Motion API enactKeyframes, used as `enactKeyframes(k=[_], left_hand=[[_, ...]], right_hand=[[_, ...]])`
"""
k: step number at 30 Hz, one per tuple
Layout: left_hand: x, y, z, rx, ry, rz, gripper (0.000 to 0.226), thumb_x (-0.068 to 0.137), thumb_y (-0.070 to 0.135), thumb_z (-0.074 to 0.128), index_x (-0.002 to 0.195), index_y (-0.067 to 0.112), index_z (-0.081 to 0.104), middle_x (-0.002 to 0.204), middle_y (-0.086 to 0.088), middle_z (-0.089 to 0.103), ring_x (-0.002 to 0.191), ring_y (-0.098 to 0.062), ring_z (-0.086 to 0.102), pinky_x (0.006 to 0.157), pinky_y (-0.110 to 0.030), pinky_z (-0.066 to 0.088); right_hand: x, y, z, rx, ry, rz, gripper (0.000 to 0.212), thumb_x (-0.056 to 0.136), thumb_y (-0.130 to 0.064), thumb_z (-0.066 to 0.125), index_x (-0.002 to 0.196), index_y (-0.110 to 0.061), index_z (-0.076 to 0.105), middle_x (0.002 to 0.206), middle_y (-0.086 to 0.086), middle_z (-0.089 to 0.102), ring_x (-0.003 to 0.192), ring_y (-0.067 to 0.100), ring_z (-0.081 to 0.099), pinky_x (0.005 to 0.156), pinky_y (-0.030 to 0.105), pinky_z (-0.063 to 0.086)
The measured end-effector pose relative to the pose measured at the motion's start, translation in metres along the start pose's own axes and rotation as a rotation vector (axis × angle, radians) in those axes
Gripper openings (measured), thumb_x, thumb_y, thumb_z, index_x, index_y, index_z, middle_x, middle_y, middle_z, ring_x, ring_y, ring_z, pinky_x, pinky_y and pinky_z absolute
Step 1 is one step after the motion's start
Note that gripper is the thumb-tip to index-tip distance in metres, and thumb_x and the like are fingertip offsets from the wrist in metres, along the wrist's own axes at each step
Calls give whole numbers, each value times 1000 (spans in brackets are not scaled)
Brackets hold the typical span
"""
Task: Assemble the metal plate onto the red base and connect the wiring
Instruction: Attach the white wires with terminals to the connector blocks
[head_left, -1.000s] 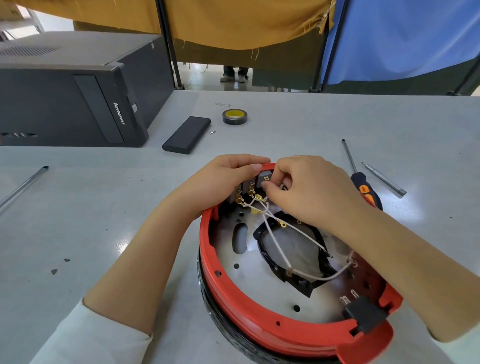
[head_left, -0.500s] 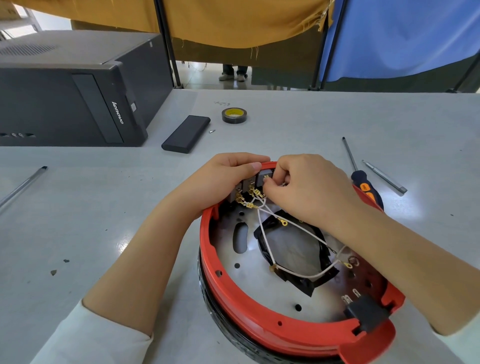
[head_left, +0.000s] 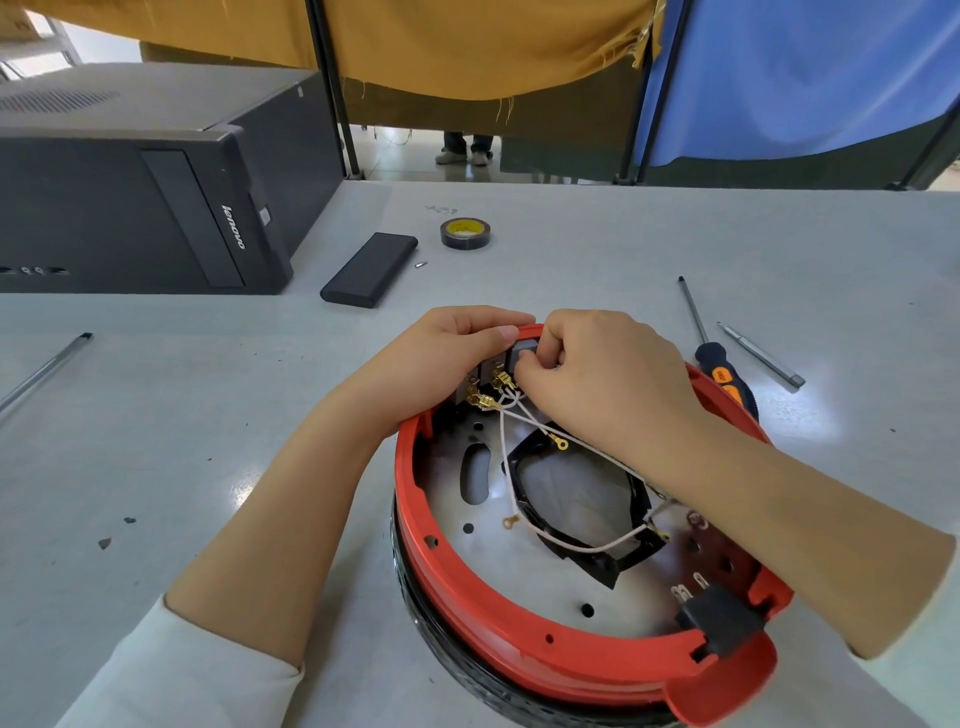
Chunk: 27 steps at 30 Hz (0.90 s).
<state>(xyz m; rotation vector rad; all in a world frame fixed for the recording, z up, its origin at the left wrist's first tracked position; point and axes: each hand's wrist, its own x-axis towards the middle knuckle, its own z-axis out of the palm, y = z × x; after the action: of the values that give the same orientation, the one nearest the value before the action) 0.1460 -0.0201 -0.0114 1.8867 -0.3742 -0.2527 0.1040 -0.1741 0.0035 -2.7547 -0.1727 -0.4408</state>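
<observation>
The red base (head_left: 519, 644) is a round ring standing on the table in front of me, with the metal plate (head_left: 524, 577) lying inside it. White wires (head_left: 587, 545) with brass terminals run across the plate to black switch blocks (head_left: 491, 371) at the far rim. My left hand (head_left: 441, 358) grips that far rim and the switch blocks from outside. My right hand (head_left: 602, 379) has its fingers curled, pinching a wire terminal at the switch. A black plug socket (head_left: 719, 621) sits at the near right of the ring.
A black-and-orange screwdriver (head_left: 719, 364) and a metal bit (head_left: 761, 354) lie right of the base. A roll of tape (head_left: 465, 233), a flat black box (head_left: 370, 270) and a small screw (head_left: 421, 264) lie beyond it. A computer tower (head_left: 156, 171) stands far left, and a metal rod (head_left: 41, 374) lies left.
The loose white wires have shifted across the plate, and a ring terminal has swung down to the left side of the black opening. My right hand's fingers have moved slightly further onto the switch.
</observation>
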Motion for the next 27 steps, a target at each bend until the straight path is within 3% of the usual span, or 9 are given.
enactKeyframes(k=[4,9,12,15,23,27], left_hand=[[-1,2,0,-3,-11,-1,27,100,17,52,119,23,69,116,10,71,111,0,63,99,-17,44],[-4,4,0,-30,4,-21,25,99,18,54,117,24,70,112,10,72,107,0,65,94,-15,47],[-5,5,0,-46,8,-24,22,98,18,55,113,26,70,104,14,74,93,8,67,74,-3,46],[-6,6,0,-57,21,-25,21,98,18,56,107,30,70,92,19,74,84,10,67,66,0,43],[-7,7,0,-39,15,-30,21,98,19,55,111,29,69,96,17,73,83,10,67,66,0,44],[-5,5,0,-58,2,-59,22,98,17,55,113,25,70,102,6,76,96,-4,70,84,-12,52]], right_hand=[[1,0,1,46,-15,0,24,86,-30,53,74,-11,61,69,3,63,67,22,58,57,29,44],[1,7,-6,48,-76,-91,21,88,-37,52,72,-24,55,65,-9,50,65,6,48,51,24,27],[-4,15,-11,44,-129,-141,6,84,-32,52,79,-31,56,75,-14,50,71,7,48,55,18,29],[-6,18,-12,9,-100,-150,11,85,-28,55,85,-34,64,71,-18,49,71,8,46,55,17,30],[-6,18,-13,15,-63,-122,10,85,-33,58,78,-38,64,60,-16,46,62,4,45,52,20,27],[-7,16,-12,11,-41,-116,14,84,-31,59,71,-37,59,58,-15,44,61,6,45,50,22,27]])
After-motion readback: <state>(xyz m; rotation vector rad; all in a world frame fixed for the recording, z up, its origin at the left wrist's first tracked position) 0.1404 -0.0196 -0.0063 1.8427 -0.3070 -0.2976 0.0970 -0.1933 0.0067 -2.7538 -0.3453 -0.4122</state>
